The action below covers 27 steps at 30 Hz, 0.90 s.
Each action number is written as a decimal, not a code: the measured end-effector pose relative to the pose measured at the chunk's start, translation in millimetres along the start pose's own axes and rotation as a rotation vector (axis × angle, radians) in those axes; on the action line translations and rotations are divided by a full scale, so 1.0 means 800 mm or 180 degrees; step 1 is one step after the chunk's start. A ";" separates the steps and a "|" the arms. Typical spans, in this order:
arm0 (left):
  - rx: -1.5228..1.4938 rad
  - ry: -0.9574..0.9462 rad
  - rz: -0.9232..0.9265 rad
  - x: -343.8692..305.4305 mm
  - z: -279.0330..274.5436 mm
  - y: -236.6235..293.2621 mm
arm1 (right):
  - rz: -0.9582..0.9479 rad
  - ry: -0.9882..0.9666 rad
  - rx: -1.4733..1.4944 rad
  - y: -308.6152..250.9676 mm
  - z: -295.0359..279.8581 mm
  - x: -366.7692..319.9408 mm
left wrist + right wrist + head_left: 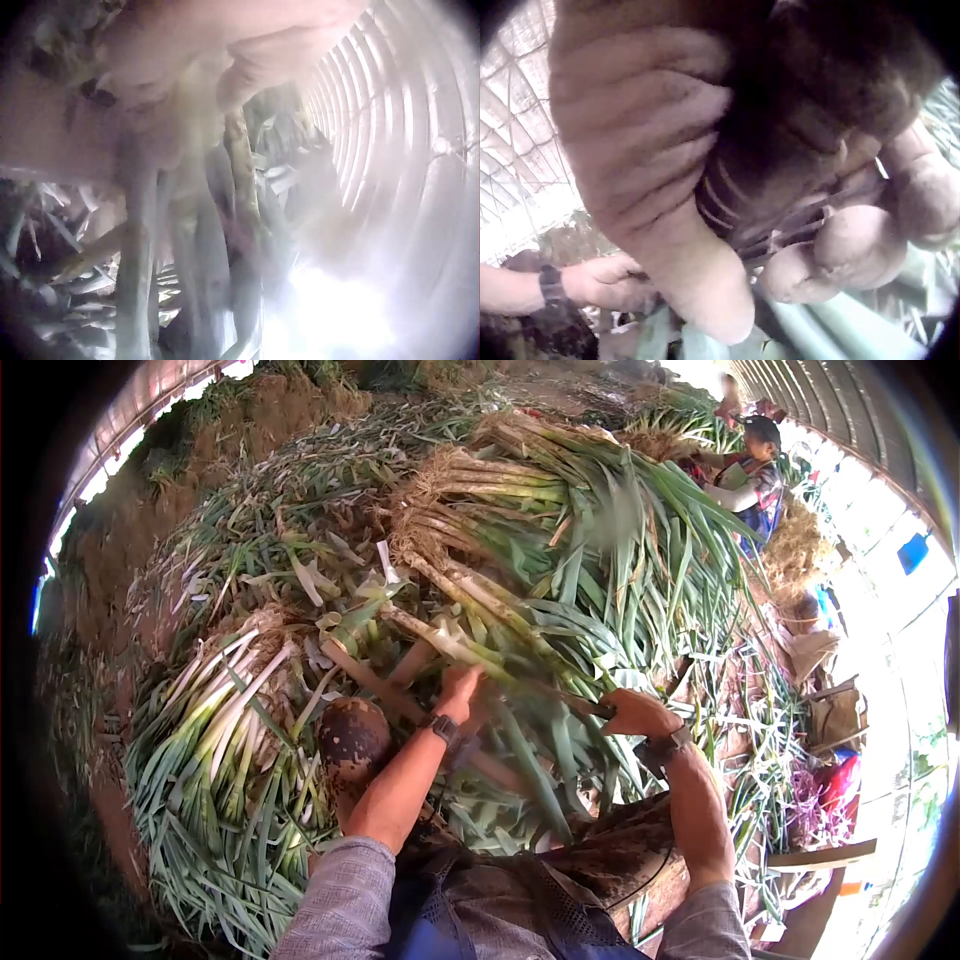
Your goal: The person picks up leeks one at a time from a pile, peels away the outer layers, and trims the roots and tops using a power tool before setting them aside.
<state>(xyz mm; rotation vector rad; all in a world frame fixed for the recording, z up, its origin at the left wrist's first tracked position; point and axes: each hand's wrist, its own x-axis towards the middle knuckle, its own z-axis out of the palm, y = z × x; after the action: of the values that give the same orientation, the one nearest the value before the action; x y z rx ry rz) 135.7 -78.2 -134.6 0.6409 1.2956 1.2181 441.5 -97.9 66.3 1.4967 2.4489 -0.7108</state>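
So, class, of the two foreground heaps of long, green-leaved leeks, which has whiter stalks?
The smaller heap of leeks, at the head view's lower left: its stalks are bright white, whereas the larger heap has yellowish, brown-tinged stalks.

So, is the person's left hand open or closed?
Closed: the left hand grips leek stalks. In the left wrist view its fingers curl over them.

A farm shed, shown by its arched ribbed roof (858, 410) and heaped leeks (640, 550).
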 end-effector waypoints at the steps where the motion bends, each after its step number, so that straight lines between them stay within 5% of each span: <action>1: -0.0242 0.0323 -0.0236 -0.023 0.003 0.021 | -0.0007 -0.0264 0.0259 -0.007 -0.006 -0.007; 4: -0.0585 0.0747 -0.0262 -0.032 -0.003 0.030 | -0.0103 -0.0516 0.0471 0.011 0.015 -0.008; 7: -0.1044 0.0247 -0.0159 -0.037 -0.015 0.042 | -0.0196 -0.0478 0.0844 0.018 0.012 -0.025; 9: -0.1789 -0.0770 0.0056 -0.050 -0.014 0.061 | -0.0188 -0.0224 0.1219 0.034 0.024 -0.029; 12: -0.1013 -0.0978 0.0093 -0.072 -0.017 0.079 | -0.0207 0.0404 0.0503 0.037 0.030 -0.026; 14: -0.1319 -0.0794 -0.0300 -0.040 -0.033 0.032 | -0.0200 0.0342 0.0356 0.027 0.032 -0.023; 17: -0.0959 -0.1122 -0.0172 -0.069 -0.006 0.037 | -0.0640 0.0879 0.0400 -0.002 0.037 -0.024; 18: -0.0479 -0.1295 0.0279 -0.073 -0.002 0.035 | -0.0828 0.1142 0.0471 -0.010 0.040 -0.022; 21: 0.0025 -0.0979 0.0504 -0.084 0.011 0.038 | -0.0796 0.1272 0.0124 -0.032 0.041 -0.008; 23: -0.0745 -0.0912 -0.0145 -0.088 0.012 0.045 | -0.0906 0.1487 -0.0172 -0.037 0.043 0.000; 26: -0.0073 -0.1515 0.0260 -0.062 -0.008 0.028 | -0.0760 0.1710 0.0154 -0.065 0.037 0.005; 27: 0.0247 -0.1224 0.0489 -0.051 -0.009 0.009 | -0.0800 0.1733 0.0003 -0.064 0.041 0.015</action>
<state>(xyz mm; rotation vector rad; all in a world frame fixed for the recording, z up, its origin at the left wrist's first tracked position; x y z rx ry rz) 133.6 -115.6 -114.7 0.9931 0.9869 1.1038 388.0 -123.3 48.6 1.5597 3.0762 -0.3700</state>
